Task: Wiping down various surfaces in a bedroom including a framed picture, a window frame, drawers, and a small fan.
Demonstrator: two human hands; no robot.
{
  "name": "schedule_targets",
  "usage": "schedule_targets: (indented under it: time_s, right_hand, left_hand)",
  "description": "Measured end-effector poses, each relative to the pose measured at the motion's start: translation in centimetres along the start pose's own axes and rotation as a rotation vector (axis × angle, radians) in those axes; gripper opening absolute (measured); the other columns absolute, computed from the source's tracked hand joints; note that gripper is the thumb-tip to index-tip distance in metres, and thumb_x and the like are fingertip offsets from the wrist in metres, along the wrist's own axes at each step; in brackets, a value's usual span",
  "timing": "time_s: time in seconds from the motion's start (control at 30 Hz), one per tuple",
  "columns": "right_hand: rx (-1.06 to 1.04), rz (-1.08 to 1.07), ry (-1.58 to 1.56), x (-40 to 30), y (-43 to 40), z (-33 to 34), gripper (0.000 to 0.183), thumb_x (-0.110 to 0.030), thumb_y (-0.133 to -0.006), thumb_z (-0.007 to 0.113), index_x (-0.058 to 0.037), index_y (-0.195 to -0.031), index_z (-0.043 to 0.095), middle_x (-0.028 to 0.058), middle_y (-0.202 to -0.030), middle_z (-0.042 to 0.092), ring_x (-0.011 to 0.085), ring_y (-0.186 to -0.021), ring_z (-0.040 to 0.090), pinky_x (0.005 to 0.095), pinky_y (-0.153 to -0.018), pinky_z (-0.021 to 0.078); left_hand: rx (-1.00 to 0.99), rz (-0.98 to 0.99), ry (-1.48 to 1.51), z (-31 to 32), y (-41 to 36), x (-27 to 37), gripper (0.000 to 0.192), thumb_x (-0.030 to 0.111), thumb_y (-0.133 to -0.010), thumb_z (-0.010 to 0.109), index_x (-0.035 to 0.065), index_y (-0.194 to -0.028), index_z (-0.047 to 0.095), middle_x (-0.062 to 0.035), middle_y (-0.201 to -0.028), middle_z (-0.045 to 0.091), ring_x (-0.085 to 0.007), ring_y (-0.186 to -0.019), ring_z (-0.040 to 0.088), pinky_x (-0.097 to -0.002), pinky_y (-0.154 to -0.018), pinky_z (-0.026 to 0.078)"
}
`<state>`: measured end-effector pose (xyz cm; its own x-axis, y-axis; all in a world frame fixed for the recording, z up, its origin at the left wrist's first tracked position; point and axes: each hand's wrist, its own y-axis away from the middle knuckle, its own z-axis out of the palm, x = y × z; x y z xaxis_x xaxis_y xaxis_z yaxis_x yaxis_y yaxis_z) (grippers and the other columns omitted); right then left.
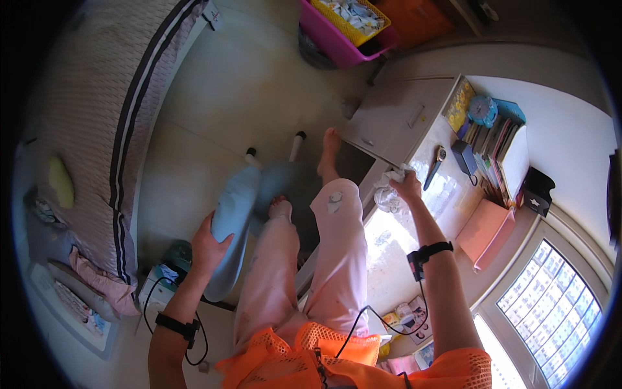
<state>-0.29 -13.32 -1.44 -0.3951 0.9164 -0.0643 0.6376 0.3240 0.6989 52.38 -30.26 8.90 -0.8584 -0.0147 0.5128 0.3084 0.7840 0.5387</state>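
Observation:
My left hand (211, 245) grips the backrest of a light-blue chair (236, 194), thumb on one face and fingers round the other side. My right hand (408, 187) holds a crumpled white cloth (387, 193) against the near edge of a white desk (388, 257). Part of the cloth bunches out beside the fingers. Close to that hand, a wristwatch with a dark strap (436, 165) lies on the desktop. My bare feet show below, one over the chair's blue-grey seat (286, 182), the other near the desk cabinet.
Books (500, 150), a blue alarm clock (482, 111), a black box (464, 156) and a salmon-coloured bin (486, 231) line the desk's wall side. A bed (92, 121) stands left. A magenta tub (325, 36) holds a yellow basket (347, 29) of cloths. Cables hang from both wristbands.

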Motion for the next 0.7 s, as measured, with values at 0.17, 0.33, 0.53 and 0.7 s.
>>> schedule_targets:
  time_s: [0.17,0.33,0.53,0.7]
  right_hand:
    - [0.125,-0.083,0.132,1.2,-0.8,1.1,0.072,-0.033,-0.062,0.082,0.0038,-0.113,0.048,0.0249,-0.104,0.064,0.038,-0.091,0.066,0.0442,-0.078,0.0547]
    - [0.093,-0.04,0.067,0.1,-0.2,0.4,0.071,-0.031,-0.063,0.082,0.0038,-0.112,0.045,0.0274,-0.106,0.062,0.0414,-0.101,0.061,0.0463,-0.088,0.0493]
    - [0.128,-0.047,0.043,0.4,-0.5,1.5,0.072,-0.034,-0.062,0.082,0.0007,-0.114,0.045,0.0243,-0.108,0.062,0.0399,-0.101,0.061,0.0467,-0.086,0.0496]
    - [0.089,-0.06,-0.044,2.6,-1.0,2.8,0.074,-0.031,-0.064,0.081,-0.0001,-0.118,0.041,0.0263,-0.114,0.055,0.0429,-0.105,0.058,0.049,-0.089,0.0477]
  left_hand:
    - [0.035,0.009,-0.038,0.6,-0.2,0.2,0.065,0.018,-0.068,0.08,0.0051,-0.125,0.053,-0.0206,-0.113,0.062,-0.0392,-0.103,0.06,-0.0423,-0.087,0.05]
    - [0.033,0.015,-0.039,0.4,-0.3,0.8,0.061,0.018,-0.069,0.078,0.0054,-0.124,0.055,-0.0202,-0.111,0.064,-0.039,-0.1,0.062,-0.0429,-0.085,0.051]
    - [0.038,-0.059,-0.147,0.0,0.0,2.0,0.058,0.024,-0.074,0.075,0.0078,-0.125,0.053,-0.0185,-0.109,0.065,-0.0393,-0.098,0.062,-0.0453,-0.084,0.051]
    - [0.004,-0.05,-0.166,-0.1,-1.4,2.5,0.059,0.026,-0.073,0.075,0.0076,-0.125,0.054,-0.02,-0.109,0.065,-0.0399,-0.099,0.062,-0.0456,-0.085,0.051]
